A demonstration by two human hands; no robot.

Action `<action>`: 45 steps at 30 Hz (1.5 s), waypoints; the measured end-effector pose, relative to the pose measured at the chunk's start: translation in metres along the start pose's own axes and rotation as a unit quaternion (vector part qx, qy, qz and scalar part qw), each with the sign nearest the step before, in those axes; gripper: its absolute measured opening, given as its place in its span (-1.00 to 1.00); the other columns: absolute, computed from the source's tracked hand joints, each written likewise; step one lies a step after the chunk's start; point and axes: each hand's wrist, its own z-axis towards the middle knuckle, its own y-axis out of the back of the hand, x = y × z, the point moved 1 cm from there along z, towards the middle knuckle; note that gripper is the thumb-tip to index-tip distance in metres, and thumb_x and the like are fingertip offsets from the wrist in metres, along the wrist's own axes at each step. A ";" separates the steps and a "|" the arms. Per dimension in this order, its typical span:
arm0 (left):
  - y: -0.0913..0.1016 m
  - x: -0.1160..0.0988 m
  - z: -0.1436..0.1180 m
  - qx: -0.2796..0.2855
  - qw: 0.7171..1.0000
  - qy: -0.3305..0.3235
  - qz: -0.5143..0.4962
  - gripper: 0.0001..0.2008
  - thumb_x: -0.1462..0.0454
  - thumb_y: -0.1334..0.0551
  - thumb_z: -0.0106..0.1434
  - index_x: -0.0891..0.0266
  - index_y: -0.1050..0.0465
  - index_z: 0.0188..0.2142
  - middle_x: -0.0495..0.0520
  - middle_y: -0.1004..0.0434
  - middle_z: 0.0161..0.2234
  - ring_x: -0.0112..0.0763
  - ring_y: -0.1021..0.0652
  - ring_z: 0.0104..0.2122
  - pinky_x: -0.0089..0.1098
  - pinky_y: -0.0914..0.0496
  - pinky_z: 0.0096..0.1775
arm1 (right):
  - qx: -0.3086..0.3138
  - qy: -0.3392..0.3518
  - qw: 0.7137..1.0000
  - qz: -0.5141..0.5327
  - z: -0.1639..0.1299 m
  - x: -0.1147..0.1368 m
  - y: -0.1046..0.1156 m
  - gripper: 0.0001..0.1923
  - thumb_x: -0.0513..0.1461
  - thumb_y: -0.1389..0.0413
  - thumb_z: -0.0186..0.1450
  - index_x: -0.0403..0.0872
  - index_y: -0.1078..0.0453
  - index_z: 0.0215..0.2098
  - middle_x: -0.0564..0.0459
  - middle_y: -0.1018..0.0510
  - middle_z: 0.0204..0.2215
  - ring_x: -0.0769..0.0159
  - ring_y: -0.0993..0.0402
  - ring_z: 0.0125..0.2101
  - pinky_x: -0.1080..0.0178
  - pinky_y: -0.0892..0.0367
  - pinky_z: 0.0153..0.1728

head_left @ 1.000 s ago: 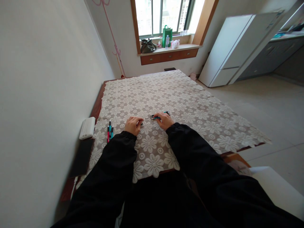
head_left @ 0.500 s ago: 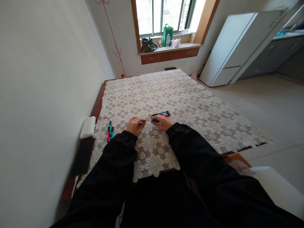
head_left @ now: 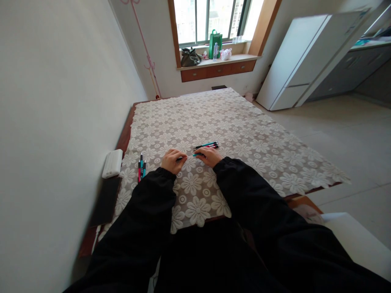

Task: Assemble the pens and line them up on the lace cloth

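Note:
My left hand (head_left: 173,160) is closed in a pinch, with a small dark piece showing at its fingertips. A thin whitish rod, which looks like a pen refill (head_left: 190,156), spans the short gap from these fingers to my right hand. My right hand (head_left: 210,156) is closed around a teal pen barrel (head_left: 196,154), whose far end is hidden by the fingers. Just behind the right hand lie several pens (head_left: 208,145), teal and red with black ends. Left of my left sleeve, another group of teal and red pens (head_left: 141,167) rests on the cloth.
A lace tablecloth (head_left: 198,184) with flower patterns covers the table. Along the wall on the left sit a white box-like device (head_left: 113,163) and a dark flat object (head_left: 105,201) with a white cable (head_left: 96,239). A white chair or seat (head_left: 356,234) stands at the lower right.
Both hands stay nearly in place. More of the teal barrel's tip shows at my right fingers, and the dark piece in my left fingers shows more clearly. The view shifts very slightly.

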 end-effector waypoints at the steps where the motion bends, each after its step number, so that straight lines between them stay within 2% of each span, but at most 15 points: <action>1: 0.000 0.000 0.000 -0.001 1.000 0.001 -0.001 -0.86 0.18 -0.26 0.30 0.12 -0.58 -0.34 0.03 -0.61 -0.32 -0.27 -0.52 -0.19 -0.25 -0.43 -0.07 | 0.001 0.004 1.000 -0.001 0.000 0.000 0.000 -0.79 -0.18 -0.09 0.40 -0.04 -0.50 -0.07 -0.06 -0.62 -0.15 0.21 -0.54 -0.13 0.24 -0.36 -0.09; 4: 0.000 -0.001 0.000 0.001 1.000 0.003 0.003 -0.84 0.16 -0.25 0.29 0.13 -0.57 -0.36 0.03 -0.61 -0.35 -0.27 -0.52 -0.19 -0.25 -0.42 -0.08 | 0.006 0.024 1.000 -0.004 0.000 0.002 0.001 -0.79 -0.17 -0.08 0.41 -0.05 -0.50 -0.07 -0.06 -0.63 -0.17 0.22 -0.54 -0.15 0.26 -0.36 -0.11; 10: 0.000 0.001 -0.001 0.025 1.000 -0.005 0.003 -0.68 0.15 -0.15 0.36 0.15 -0.53 -0.48 0.05 -0.58 -0.43 -0.28 -0.52 -0.22 -0.25 -0.41 -0.09 | 0.026 0.048 0.998 -0.014 0.000 0.009 0.003 -0.78 -0.17 -0.06 0.42 -0.05 -0.49 -0.07 -0.07 -0.63 -0.18 0.23 -0.54 -0.16 0.27 -0.36 -0.12; 14: 0.000 0.000 0.001 0.024 1.000 -0.013 -0.010 -0.74 0.13 -0.18 0.35 0.15 -0.53 -0.40 0.06 -0.59 -0.38 -0.28 -0.51 -0.22 -0.25 -0.42 -0.10 | 0.036 0.029 0.999 -0.019 -0.001 0.011 0.004 -0.77 -0.18 -0.04 0.42 -0.05 -0.48 -0.05 -0.07 -0.62 -0.14 0.23 -0.55 -0.15 0.26 -0.37 -0.11; 18: 0.001 -0.003 0.002 0.009 1.000 -0.014 -0.015 -0.78 0.12 -0.22 0.33 0.14 -0.55 -0.36 0.05 -0.60 -0.36 -0.28 -0.52 -0.22 -0.25 -0.42 -0.09 | 0.054 0.050 0.997 -0.012 -0.002 0.014 0.004 -0.71 -0.17 0.00 0.43 -0.03 -0.44 0.05 -0.05 -0.60 -0.07 0.24 -0.54 -0.11 0.26 -0.36 -0.10; 21: 0.002 -0.004 0.001 0.018 1.000 -0.012 -0.004 -0.81 0.11 -0.24 0.31 0.12 -0.56 -0.31 0.05 -0.61 -0.31 -0.26 -0.52 -0.17 -0.23 -0.40 -0.03 | 0.059 0.061 0.996 -0.014 -0.002 0.015 0.005 -0.70 -0.18 0.03 0.44 -0.02 -0.44 0.04 -0.02 -0.61 -0.09 0.26 -0.54 -0.13 0.28 -0.35 -0.13; 24: 0.004 -0.003 0.000 0.033 0.999 0.016 0.024 -0.88 0.18 -0.28 0.23 0.11 -0.53 -0.25 0.05 -0.60 -0.23 -0.20 -0.50 -0.08 -0.17 -0.35 0.05 | 0.042 0.032 0.998 -0.032 -0.001 0.014 0.005 -0.71 -0.18 0.03 0.44 -0.03 -0.47 -0.01 -0.03 -0.61 -0.12 0.26 -0.54 -0.17 0.29 -0.34 -0.16; 27: 0.006 -0.001 -0.001 0.046 0.997 0.046 0.050 -0.82 0.35 -0.29 0.06 0.13 -0.48 -0.29 0.05 -0.57 -0.17 -0.15 -0.46 -0.02 -0.13 -0.33 0.07 | 0.019 -0.013 0.998 -0.053 -0.001 0.012 0.006 -0.74 -0.19 -0.01 0.41 -0.02 -0.49 -0.03 -0.03 -0.62 -0.11 0.25 -0.53 -0.16 0.28 -0.33 -0.15; 30: 0.006 0.001 -0.002 0.065 0.993 0.061 0.071 -0.78 0.41 -0.27 -0.03 0.14 -0.46 -0.35 0.05 -0.55 -0.12 -0.11 -0.43 0.02 -0.10 -0.31 0.07 | 0.017 -0.038 0.997 -0.068 -0.001 0.011 0.007 -0.75 -0.21 -0.04 0.38 0.00 -0.50 -0.05 -0.01 -0.62 -0.11 0.24 -0.52 -0.16 0.28 -0.32 -0.15; 34: 0.004 0.003 -0.003 0.080 0.990 0.066 0.090 -0.83 0.34 -0.30 0.02 0.11 -0.52 -0.34 0.07 -0.52 -0.07 -0.07 -0.39 0.06 -0.05 -0.29 0.09 | 0.038 -0.037 0.995 -0.080 0.000 0.012 0.009 -0.75 -0.22 -0.07 0.35 0.00 -0.52 -0.06 0.00 -0.61 -0.15 0.26 -0.51 -0.19 0.31 -0.30 -0.20; 38: 0.001 0.006 -0.004 0.073 0.991 0.062 0.089 -0.95 0.24 -0.33 0.09 0.11 -0.56 -0.40 0.06 -0.54 -0.07 -0.08 -0.40 0.06 -0.06 -0.30 0.10 | 0.062 -0.041 0.993 -0.095 0.000 0.013 0.010 -0.76 -0.23 -0.09 0.33 0.03 -0.56 -0.10 0.02 -0.57 -0.18 0.31 -0.49 -0.25 0.32 -0.27 -0.25; 45: -0.001 0.010 -0.004 0.043 0.996 0.035 0.065 -0.99 0.26 -0.35 0.11 0.11 -0.57 -0.42 0.07 -0.58 -0.13 -0.09 -0.43 0.01 -0.04 -0.34 0.08 | 0.081 -0.051 0.990 -0.100 0.000 0.012 0.009 -0.76 -0.23 -0.12 0.32 0.06 -0.58 -0.10 0.03 -0.55 -0.16 0.30 -0.49 -0.24 0.31 -0.27 -0.26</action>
